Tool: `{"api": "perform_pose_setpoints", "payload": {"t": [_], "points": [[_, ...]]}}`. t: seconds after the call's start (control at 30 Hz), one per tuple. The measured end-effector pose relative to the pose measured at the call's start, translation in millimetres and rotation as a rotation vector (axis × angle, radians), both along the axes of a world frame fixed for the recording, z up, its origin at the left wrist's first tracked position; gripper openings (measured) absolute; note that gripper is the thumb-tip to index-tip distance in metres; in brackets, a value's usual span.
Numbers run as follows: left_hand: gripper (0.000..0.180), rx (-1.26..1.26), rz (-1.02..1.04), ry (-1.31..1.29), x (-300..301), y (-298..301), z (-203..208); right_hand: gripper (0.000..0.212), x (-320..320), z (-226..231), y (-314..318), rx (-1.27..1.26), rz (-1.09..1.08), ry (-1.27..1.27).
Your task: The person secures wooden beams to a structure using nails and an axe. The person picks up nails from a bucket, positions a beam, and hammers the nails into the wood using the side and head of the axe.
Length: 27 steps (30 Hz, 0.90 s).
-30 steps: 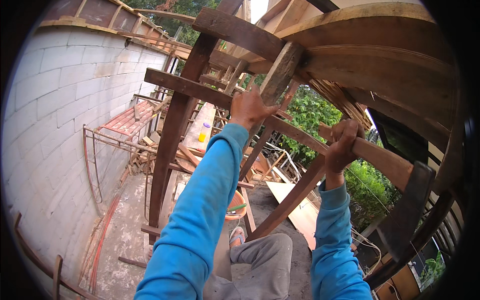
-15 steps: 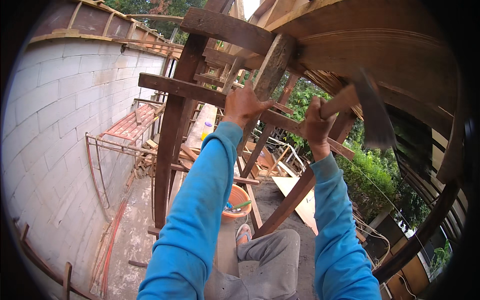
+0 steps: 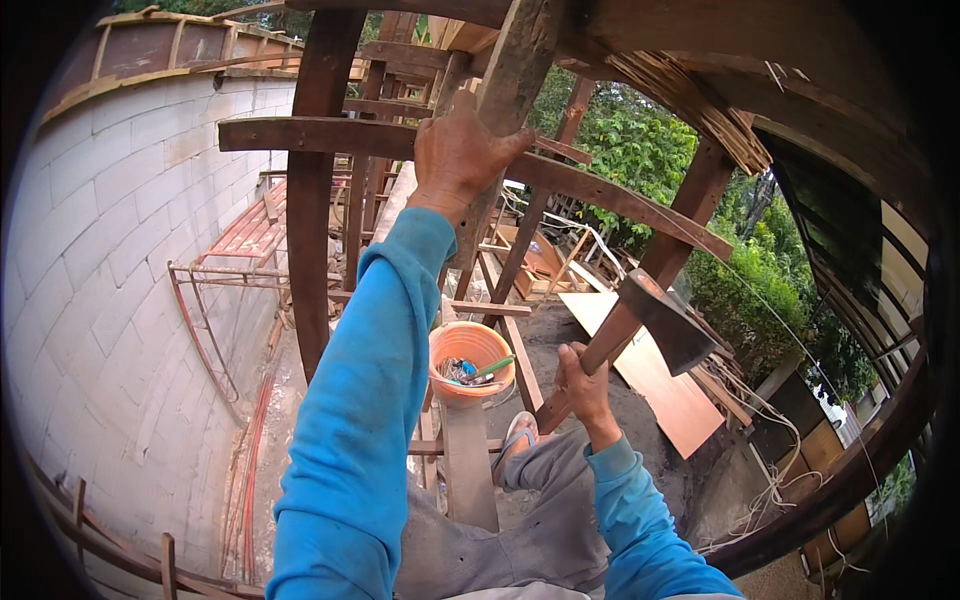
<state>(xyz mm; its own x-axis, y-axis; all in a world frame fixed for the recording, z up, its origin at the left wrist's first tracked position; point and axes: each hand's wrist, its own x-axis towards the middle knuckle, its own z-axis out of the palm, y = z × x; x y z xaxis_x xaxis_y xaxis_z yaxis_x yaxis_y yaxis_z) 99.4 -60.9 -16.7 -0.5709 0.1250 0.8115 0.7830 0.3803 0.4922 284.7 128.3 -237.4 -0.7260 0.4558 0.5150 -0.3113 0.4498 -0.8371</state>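
My right hand grips the wooden handle of a hatchet, its dark broad blade pointing to the right. It is held low, in front of my right knee. Higher up, my left hand is closed on a rough wooden post where it meets a dark horizontal crossbar. The thumb lies across the post's face; the fingertips are partly hidden. An orange bucket stands below on a plank, holding small metal pieces and a green-handled tool.
A white block wall runs along the left, with a rusty metal scaffold frame beside it. Dark timber uprights stand close in front. A plywood sheet and scrap wood lie below right. A roof overhangs at upper right.
My right hand has come down from beside the crossbar with the hatchet. My left hand stays on the post. The view has tipped downward, showing more of the bucket.
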Motion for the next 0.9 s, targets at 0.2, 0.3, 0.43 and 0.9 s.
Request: {"api": "perform_pose_setpoints", "payload": {"t": [0.2, 0.3, 0.43, 0.9], "points": [[0.095, 0.478, 0.263, 0.407, -11.8, 13.9, -79.8, 0.036, -4.3, -114.8, -13.3, -0.129, -0.03, -0.239], [0.088, 0.799, -0.057, 0.216, -12.8, 17.7, -88.9, 0.037, -9.8, -113.1, -32.3, -0.239, 0.049, -0.318], [0.095, 1.113, -0.413, -0.153, -3.0, 24.8, -79.4, 0.035, -7.6, -104.8, -32.2, -0.256, 0.166, -0.271], [0.041, 1.073, -0.702, -0.5, -18.1, 16.0, -50.6, 0.041, 5.4, -91.6, -48.9, -0.185, 0.255, -0.231]]}}
